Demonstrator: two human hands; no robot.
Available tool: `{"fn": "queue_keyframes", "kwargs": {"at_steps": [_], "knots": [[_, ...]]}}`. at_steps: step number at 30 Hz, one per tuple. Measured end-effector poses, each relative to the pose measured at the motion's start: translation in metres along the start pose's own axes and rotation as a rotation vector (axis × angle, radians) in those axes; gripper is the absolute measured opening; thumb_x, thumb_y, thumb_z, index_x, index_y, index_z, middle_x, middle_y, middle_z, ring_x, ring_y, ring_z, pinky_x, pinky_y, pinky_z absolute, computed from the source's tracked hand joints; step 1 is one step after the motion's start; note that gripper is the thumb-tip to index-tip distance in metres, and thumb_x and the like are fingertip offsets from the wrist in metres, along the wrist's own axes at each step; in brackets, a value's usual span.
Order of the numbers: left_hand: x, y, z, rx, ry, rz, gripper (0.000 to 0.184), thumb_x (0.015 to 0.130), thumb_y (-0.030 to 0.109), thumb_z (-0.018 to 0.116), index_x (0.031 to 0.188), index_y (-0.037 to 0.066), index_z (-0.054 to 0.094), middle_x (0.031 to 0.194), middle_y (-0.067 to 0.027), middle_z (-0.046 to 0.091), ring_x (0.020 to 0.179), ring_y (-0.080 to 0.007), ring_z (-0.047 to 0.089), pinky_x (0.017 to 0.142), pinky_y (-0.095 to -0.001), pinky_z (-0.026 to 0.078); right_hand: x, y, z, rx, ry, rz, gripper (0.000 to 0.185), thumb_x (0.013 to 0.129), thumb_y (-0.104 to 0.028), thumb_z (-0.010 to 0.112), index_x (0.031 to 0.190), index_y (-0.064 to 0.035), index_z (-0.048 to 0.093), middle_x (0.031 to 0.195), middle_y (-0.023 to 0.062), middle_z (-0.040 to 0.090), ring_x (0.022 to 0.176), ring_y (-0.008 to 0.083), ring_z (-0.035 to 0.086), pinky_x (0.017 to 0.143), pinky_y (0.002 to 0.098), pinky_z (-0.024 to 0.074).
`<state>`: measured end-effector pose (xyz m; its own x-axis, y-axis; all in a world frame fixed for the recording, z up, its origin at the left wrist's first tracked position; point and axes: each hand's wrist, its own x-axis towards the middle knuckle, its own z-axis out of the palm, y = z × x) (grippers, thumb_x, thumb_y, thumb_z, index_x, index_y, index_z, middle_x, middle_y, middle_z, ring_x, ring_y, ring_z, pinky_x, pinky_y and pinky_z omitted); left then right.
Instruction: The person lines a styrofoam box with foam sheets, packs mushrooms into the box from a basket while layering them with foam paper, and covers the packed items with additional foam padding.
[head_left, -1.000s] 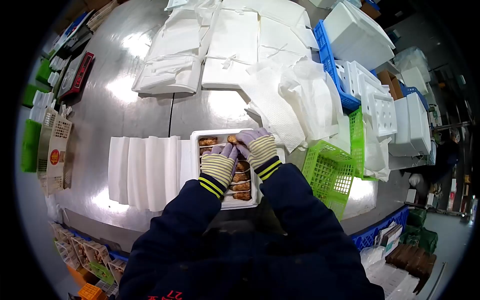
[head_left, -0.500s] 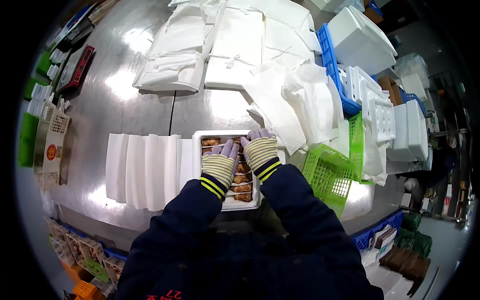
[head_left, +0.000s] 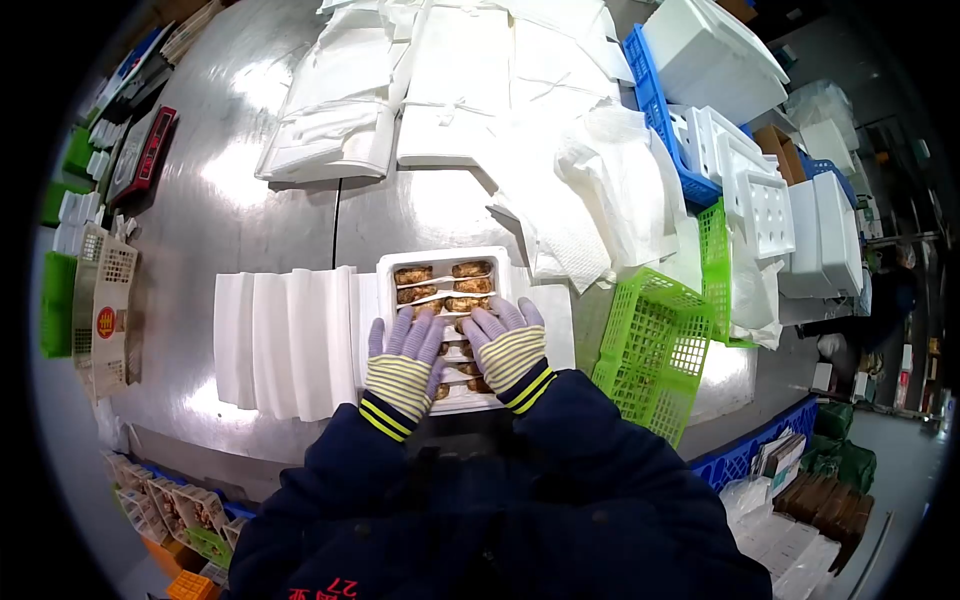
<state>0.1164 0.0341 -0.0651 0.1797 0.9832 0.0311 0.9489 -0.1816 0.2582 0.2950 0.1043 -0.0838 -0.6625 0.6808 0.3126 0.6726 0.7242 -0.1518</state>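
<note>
A white foam box stands on the steel table, holding two columns of brown, mottled pieces with white paper strips between the rows. Over the box's lower left side lies my left hand, in a purple glove with a striped cuff, its fingers spread on the contents. My right hand, gloved the same way, rests with fingers apart over the right column and the box's right edge. Neither hand holds anything. Both hide part of the lower rows.
Folded white paper lies left of the box. White sheets cover the back. A green basket and blue crate are at right. A red scale and a beige basket stand at left. Another person is at far right.
My left hand has moved left and down, my right hand down, both with fingers spreading. The upper rows are now uncovered, and the piece formerly at my right fingers lies in the box.
</note>
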Motion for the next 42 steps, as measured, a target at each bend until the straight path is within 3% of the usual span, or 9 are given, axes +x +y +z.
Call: {"fn": "queue_keyframes", "kwargs": {"at_steps": [8,11,14,16,20,24,31,36,42], "knots": [[-0.014,-0.011,0.022,-0.081,0.093,0.016,0.045,0.088,0.025,0.050,0.128,0.007,0.048,0.135,-0.0123,0.045,0.128,-0.0319,0.037,0.104,-0.0599,0.021,0.001,0.005,-0.008,0.178,0.010,-0.050,0.029,0.070,-0.013,0.059,0.099,-0.0075,0.060,0.104,0.0083,0.060,0.103,0.0246,0.053,0.087,0.0419,0.0423],[-0.037,-0.052,0.040,-0.244,0.266,-0.024,0.040,0.090,0.016,0.049,0.127,0.001,0.046,0.118,-0.0203,0.052,0.112,-0.0303,0.050,0.094,-0.0430,0.039,-0.026,0.031,-0.019,0.261,0.061,0.252,0.040,0.074,-0.008,0.059,0.114,-0.0025,0.054,0.112,0.0150,0.057,0.106,0.0320,0.052,0.091,0.0445,0.0418],[-0.109,-0.095,0.119,-0.999,0.346,-0.685,0.031,0.094,0.026,0.049,0.104,-0.002,0.055,0.085,-0.0111,0.062,0.074,-0.0148,0.058,0.062,-0.0266,0.048,-0.087,0.066,0.021,0.309,-0.004,0.600,0.059,0.074,-0.009,0.063,0.129,-0.0007,0.040,0.118,0.0229,0.051,0.110,0.0380,0.049,0.093,0.0439,0.0418],[-0.119,-0.097,0.104,-1.409,-0.272,-1.275,0.037,0.092,0.043,0.050,0.085,0.008,0.059,0.061,-0.0043,0.056,0.043,-0.0136,0.048,0.039,-0.0296,0.041,-0.088,0.078,0.030,0.254,-0.386,0.982,0.089,0.070,-0.016,0.070,0.141,-0.0033,0.018,0.127,0.0296,0.041,0.114,0.0415,0.047,0.098,0.0427,0.0395],[-0.141,-0.093,0.131,-2.098,-0.448,-1.069,0.041,0.090,0.047,0.053,0.095,0.007,0.060,0.073,-0.0050,0.064,0.059,-0.0181,0.060,0.049,-0.0311,0.049,-0.074,0.070,0.039,0.062,-0.494,1.049,0.084,0.076,-0.018,0.065,0.144,-0.0086,0.015,0.114,0.0228,0.051,0.103,0.0362,0.054,0.093,0.0429,0.0421],[-0.087,-0.059,0.111,-2.013,0.266,-1.080,0.061,0.086,0.031,0.066,0.129,-0.001,0.038,0.115,-0.0154,0.055,0.108,-0.0255,0.055,0.091,-0.0409,0.048,-0.084,0.082,0.055,0.335,-0.380,1.028,0.081,0.073,-0.012,0.069,0.140,-0.0059,0.024,0.094,0.0167,0.057,0.087,0.0307,0.059,0.080,0.0383,0.0478],[-0.081,-0.064,0.094,-2.345,0.544,-1.041,0.072,0.081,0.004,0.067,0.138,-0.003,0.023,0.104,-0.0175,0.056,0.090,-0.0244,0.062,0.082,-0.0343,0.055,-0.045,0.051,-0.037,1.478,0.134,1.137,0.072,0.070,0.002,0.067,0.133,0.0045,0.033,0.084,0.0102,0.061,0.071,0.0154,0.060,0.065,0.0264,0.0528],[-0.108,-0.097,0.156,-0.775,0.427,-0.744,0.066,0.078,0.012,0.069,0.133,-0.004,0.036,0.109,-0.0204,0.057,0.102,-0.0309,0.058,0.085,-0.0407,0.050,0.009,-0.024,-0.073,1.455,-0.108,0.810,0.075,0.071,0.001,0.067,0.136,0.0031,0.031,0.083,0.0083,0.056,0.069,0.0107,0.054,0.060,0.0219,0.0484],[-0.069,-0.065,0.089,-0.067,-0.203,-0.665,0.067,0.078,0.036,0.061,0.135,0.010,0.037,0.107,-0.0157,0.058,0.101,-0.0319,0.056,0.082,-0.0464,0.046,0.036,-0.091,-0.004,1.617,-0.322,0.569,0.067,0.079,-0.005,0.062,0.139,-0.0037,0.031,0.094,0.0039,0.054,0.077,0.0081,0.048,0.071,0.0217,0.0448]]}}
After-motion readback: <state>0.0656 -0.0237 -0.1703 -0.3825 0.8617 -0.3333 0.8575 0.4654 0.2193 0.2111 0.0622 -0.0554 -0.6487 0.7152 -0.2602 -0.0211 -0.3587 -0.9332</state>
